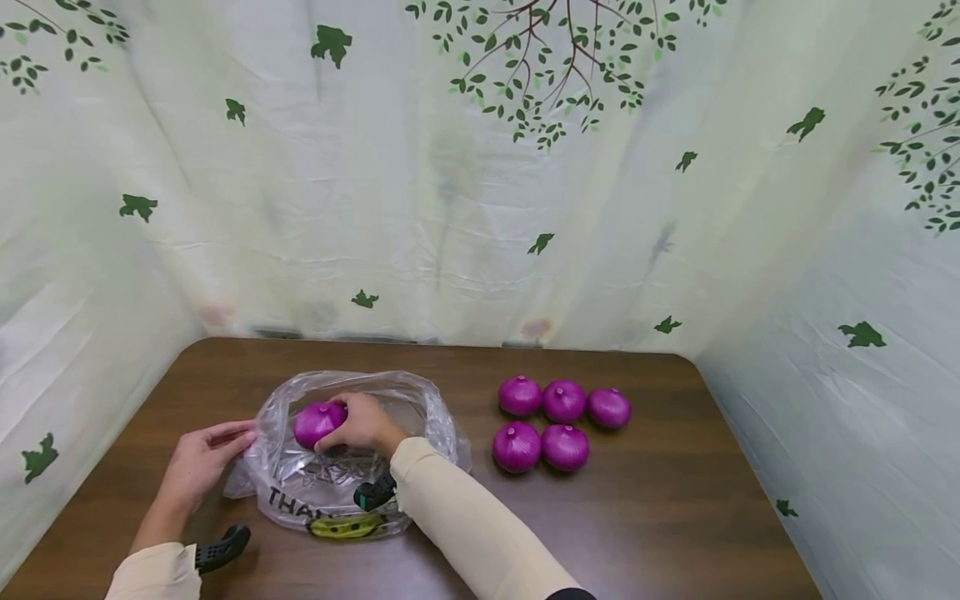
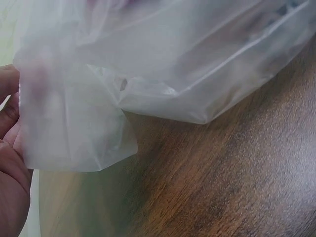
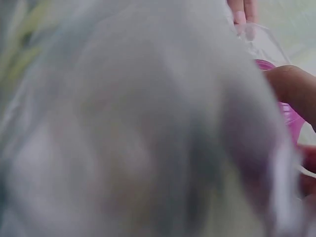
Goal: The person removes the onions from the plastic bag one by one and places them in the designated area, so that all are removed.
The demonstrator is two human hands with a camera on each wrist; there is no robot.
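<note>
A clear plastic bag [image 1: 281, 483] lies spread open on the table, with dark lettering and a yellow-green print on its near side. My right hand [image 1: 367, 421] grips a purple onion [image 1: 311, 425] within the bag's mouth. At the bag's left rim, my left hand [image 1: 197, 467] pinches the plastic between thumb and fingers. Sheer film [image 2: 74, 123] hangs beside the left fingers in the left wrist view. Blurred plastic fills most of the right wrist view, where a strip of the onion [image 3: 291, 118] shows between the fingers.
Several more purple onions [image 1: 564, 401] stand in two rows to the right of the bag. They rest on a brown wooden table [image 1: 660, 517]. A pale curtain [image 1: 420, 208] with leaf prints encloses the table's back and sides.
</note>
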